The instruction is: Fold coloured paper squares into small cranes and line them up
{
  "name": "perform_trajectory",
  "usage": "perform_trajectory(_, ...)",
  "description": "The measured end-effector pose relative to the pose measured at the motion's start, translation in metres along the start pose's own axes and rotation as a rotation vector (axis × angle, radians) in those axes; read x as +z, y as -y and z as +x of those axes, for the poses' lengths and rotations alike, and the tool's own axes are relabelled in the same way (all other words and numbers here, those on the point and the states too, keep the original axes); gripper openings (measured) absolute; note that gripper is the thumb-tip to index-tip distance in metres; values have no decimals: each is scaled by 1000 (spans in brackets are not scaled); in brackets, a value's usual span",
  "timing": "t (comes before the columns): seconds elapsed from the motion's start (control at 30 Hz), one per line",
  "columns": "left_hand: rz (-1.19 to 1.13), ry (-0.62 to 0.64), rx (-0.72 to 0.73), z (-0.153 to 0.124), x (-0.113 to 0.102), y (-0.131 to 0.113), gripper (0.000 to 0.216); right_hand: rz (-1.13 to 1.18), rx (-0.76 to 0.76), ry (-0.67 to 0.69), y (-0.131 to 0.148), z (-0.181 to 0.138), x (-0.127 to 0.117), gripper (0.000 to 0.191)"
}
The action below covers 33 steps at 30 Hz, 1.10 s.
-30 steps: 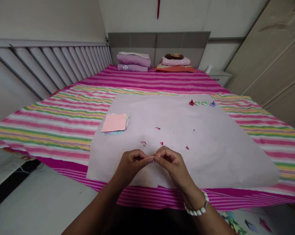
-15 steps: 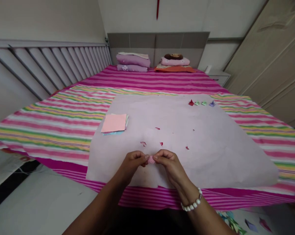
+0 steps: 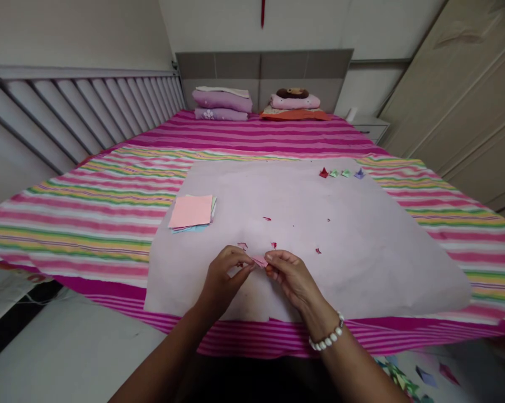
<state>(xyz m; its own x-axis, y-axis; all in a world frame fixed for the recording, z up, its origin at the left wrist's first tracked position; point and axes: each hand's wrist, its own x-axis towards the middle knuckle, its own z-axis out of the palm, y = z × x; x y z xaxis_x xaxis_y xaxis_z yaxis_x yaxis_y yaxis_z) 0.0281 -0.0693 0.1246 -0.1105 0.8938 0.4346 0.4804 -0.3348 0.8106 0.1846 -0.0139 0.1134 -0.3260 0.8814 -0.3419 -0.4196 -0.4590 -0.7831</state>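
My left hand [image 3: 226, 275] and my right hand [image 3: 289, 274] meet over the near part of a large pale paper sheet [image 3: 361, 240] spread on the bed. Both pinch a small folded pink paper piece [image 3: 259, 261] between their fingertips. A white bead bracelet [image 3: 328, 338] circles my right wrist. A stack of square coloured papers [image 3: 192, 212], pink on top, lies to the left of my hands. Several tiny folded paper shapes [image 3: 340, 173] stand in a row at the sheet's far right. Small red paper scraps [image 3: 273, 245] lie scattered just beyond my hands.
The bed wears a pink, yellow and green striped cover [image 3: 88, 196]. Folded bedding and pillows [image 3: 222, 103] sit by the headboard. A slatted rail [image 3: 88, 106] runs along the left, a wardrobe [image 3: 466, 101] on the right. More paper bits [image 3: 407, 380] lie on the floor at lower right.
The folded pink piece now shows more between my fingertips and my hands have shifted slightly up on the sheet. The view has tilted a little.
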Motion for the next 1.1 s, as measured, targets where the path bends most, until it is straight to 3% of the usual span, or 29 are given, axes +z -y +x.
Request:
perform_trajectory(0.1,41,53,26,1,3,1,7,17,27,-13,-2,2,-1,31)
perform_trajectory(0.4,183,53,84,13,13,17,5,-59,-19,-13,-4,15,-4,31)
perform_trajectory(0.6,111,73,58,23,25,34,6,-151,-104,-8,-9,31,-8,32)
perform_trajectory(0.77,78,98,-39,38,30,48,9,-289,-279,-52,-6,44,-14,22)
perform_trajectory(0.93,94,160,-29,50,36,61,13,-591,-616,11,-8,54,-22,10)
perform_trajectory(1.1,65,162,-21,54,47,77,14,-761,-688,37,-18,68,-29,10)
